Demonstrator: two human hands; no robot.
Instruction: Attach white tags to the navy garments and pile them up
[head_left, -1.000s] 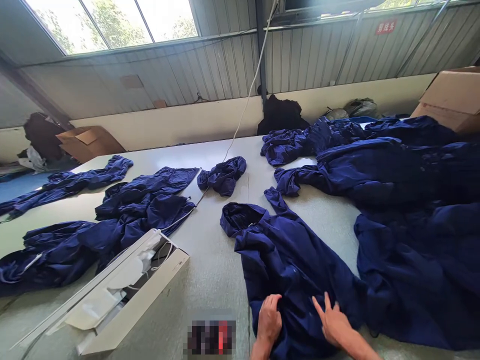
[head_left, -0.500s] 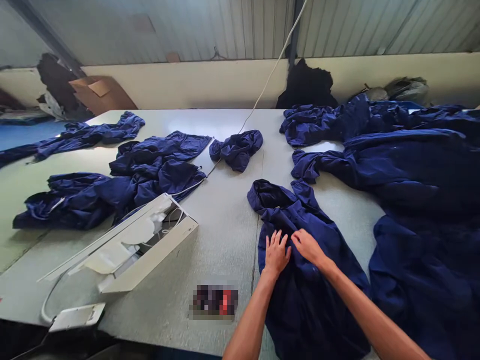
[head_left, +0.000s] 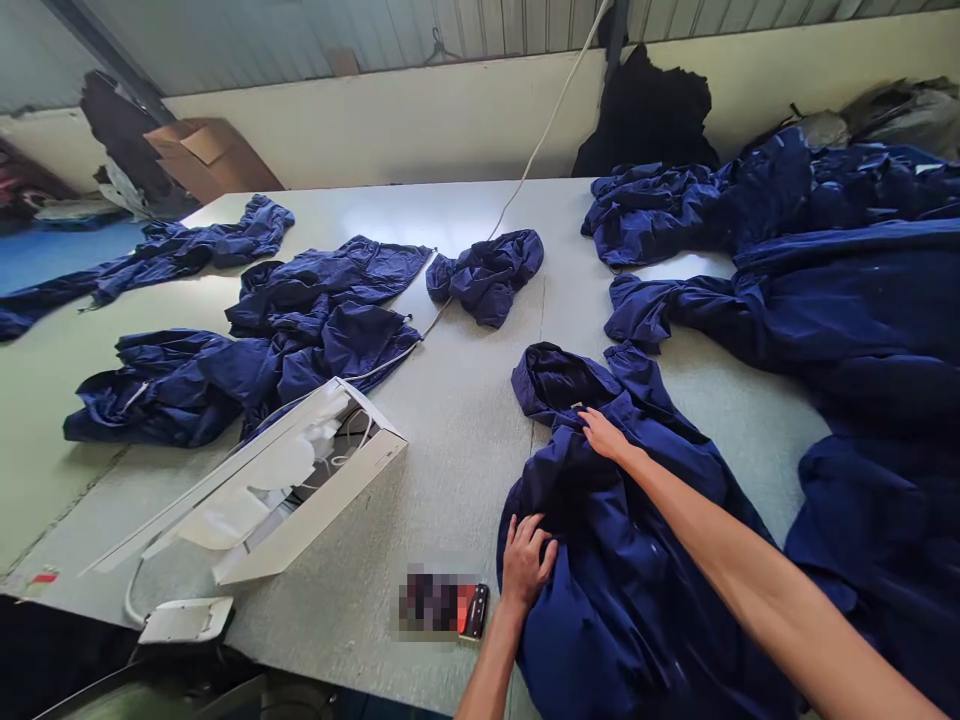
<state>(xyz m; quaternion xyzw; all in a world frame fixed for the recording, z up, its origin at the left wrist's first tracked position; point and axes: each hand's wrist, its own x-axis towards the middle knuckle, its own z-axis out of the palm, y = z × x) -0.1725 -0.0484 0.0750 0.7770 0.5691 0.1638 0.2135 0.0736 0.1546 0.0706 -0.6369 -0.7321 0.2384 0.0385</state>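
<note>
Pressing: both hands lie on a navy hooded jacket (head_left: 626, 540) at lower centre-right of the frame; the step in hand looks like flattening its rumpled cloth.
Left hand (head_left: 527, 562): rests on the jacket's bunched lower part, fingers spread; the grip stands apart, clamped on nothing that shows.
Right hand (head_left: 606, 436): lies palm down just below the hood (head_left: 559, 385), fingers together but not closed on the cloth.
Jacket: lies on the table (head_left: 465, 430), hood toward frame centre, body running to the table's near edge at bottom.
Next move: the creases under the left hand seem to call for more smoothing.
Around: more navy garments (head_left: 862, 330) fill the right side, others (head_left: 300, 340) lie at left, and a bunched navy garment (head_left: 487, 275) sits upper centre. An open white light fitting (head_left: 330, 490) lies at lower left, its white cord (head_left: 551, 110) rising toward the top. A small object near the hands is too blurred to name.
</note>
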